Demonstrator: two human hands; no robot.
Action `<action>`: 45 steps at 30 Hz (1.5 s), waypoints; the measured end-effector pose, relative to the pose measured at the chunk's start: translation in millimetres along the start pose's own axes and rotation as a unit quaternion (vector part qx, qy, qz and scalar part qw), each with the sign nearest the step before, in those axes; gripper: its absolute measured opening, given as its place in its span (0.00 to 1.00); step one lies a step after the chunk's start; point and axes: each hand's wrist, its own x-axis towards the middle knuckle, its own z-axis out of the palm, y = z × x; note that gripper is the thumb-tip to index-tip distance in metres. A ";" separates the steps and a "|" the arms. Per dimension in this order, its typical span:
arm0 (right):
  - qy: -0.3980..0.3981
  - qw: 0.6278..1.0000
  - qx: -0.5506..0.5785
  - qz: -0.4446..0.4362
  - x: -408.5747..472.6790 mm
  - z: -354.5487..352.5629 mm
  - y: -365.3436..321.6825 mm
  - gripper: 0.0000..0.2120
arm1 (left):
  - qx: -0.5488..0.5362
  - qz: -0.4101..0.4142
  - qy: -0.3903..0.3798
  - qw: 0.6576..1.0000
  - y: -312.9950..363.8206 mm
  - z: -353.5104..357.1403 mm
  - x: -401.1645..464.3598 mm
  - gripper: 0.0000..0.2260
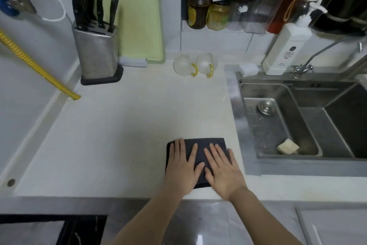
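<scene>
While lying side by side near the desk [129, 135] edge, pressing flat on the folded dark cloth [206, 142]: left hand [183, 167], right hand [224, 171], fingers straight, gripping nothing.

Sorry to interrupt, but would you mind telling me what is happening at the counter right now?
A person is pressing a folded dark cloth flat on the pale kitchen countertop, near its front edge. The left hand and right hand both lie on it, fingers straight and spread. To the right is the steel sink; a knife block and two upturned glass cups stand at the back.
</scene>
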 end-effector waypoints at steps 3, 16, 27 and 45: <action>-0.009 0.998 0.000 0.056 -21.4 0.4 40.0 0.29 | 0.005 0.045 -0.009 0.999 43.5 2.1 15.0 0.28; -0.001 0.988 0.055 0.147 -77.8 5.9 73.4 0.32 | 0.046 0.146 -0.067 0.986 101.7 1.4 1.9 0.23; 0.010 0.995 0.045 0.087 -51.9 12.0 -39.9 0.30 | 0.027 0.056 -0.013 0.998 -17.1 3.2 -47.8 0.31; -0.108 0.985 0.001 -0.138 30.1 3.2 -296.4 0.34 | 0.032 -0.137 -0.058 0.988 -274.7 -13.6 -147.0 0.29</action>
